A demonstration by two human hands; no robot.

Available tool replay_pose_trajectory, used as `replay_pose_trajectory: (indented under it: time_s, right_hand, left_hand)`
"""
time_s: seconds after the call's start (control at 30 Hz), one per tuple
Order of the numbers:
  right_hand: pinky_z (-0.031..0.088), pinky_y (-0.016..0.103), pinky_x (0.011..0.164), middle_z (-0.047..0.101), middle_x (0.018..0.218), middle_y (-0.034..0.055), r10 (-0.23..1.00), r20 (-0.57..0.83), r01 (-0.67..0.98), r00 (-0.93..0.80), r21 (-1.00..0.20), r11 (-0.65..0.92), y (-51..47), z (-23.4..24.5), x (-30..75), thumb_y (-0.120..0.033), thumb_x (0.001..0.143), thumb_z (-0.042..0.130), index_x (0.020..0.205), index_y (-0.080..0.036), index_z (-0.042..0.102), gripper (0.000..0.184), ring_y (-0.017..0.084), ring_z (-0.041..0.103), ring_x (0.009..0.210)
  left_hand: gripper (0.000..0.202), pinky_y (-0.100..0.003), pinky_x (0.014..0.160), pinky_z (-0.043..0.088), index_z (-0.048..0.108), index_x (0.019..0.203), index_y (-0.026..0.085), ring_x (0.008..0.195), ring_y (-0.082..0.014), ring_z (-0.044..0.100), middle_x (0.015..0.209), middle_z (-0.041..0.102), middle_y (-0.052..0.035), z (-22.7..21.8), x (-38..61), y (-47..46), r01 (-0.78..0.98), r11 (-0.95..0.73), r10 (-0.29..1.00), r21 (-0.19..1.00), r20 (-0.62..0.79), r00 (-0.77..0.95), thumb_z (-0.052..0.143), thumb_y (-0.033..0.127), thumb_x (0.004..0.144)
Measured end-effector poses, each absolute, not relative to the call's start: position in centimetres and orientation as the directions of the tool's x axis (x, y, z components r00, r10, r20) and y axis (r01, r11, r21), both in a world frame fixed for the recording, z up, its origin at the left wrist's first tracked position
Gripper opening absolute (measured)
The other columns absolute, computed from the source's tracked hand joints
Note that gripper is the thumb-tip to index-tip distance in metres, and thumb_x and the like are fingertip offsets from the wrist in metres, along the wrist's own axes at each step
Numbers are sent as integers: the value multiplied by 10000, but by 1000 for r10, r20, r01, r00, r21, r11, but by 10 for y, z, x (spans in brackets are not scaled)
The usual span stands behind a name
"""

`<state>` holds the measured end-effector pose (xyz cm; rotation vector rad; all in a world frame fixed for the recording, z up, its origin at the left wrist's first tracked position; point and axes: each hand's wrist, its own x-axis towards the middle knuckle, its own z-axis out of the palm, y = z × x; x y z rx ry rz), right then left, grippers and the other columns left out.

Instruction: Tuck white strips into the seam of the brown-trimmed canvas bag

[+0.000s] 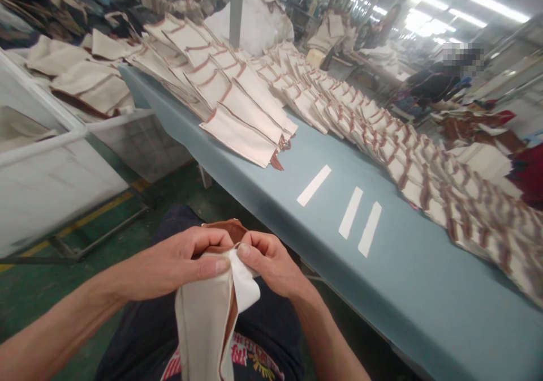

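Note:
A cream fabric piece with brown edging [203, 319] hangs over my lap, its upper end between my hands. With thumb and bent fingers, my left hand [186, 259] grips its top edge. Close beside it, my right hand [271, 259] pinches the same edge, where a small white strip [245, 285] curls down from under the fingers. A brown part of the piece [231, 228] shows behind the hands. The fingertips' exact contact with the strip is partly hidden.
A blue-green table [292, 211] runs diagonally past my knees. Three white strips lie on it, one being the nearest strip [370, 229]. Overlapping cream pieces [244, 135] and a long row of more [382, 137] cover its far side. White bins [51, 188] stand left; a person [441, 78] sits far right.

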<state>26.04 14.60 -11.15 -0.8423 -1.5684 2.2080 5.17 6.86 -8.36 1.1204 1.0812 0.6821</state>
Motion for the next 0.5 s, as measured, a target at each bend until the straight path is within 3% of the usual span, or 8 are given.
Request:
replay_pose_trajectory:
  time_s: [0.5]
  right_hand:
    - [208,273,543,408,627,-85,554,-303,98,-775,-925,-368,146,-114,262,-903,739,836,699,-228,512,750,97,280,579]
  left_hand:
    - [427,-222,529,320,571,831,222,640,-131,423,761,511,52,-81,57,71,110,356,861,928,-371,347,744,611,868]
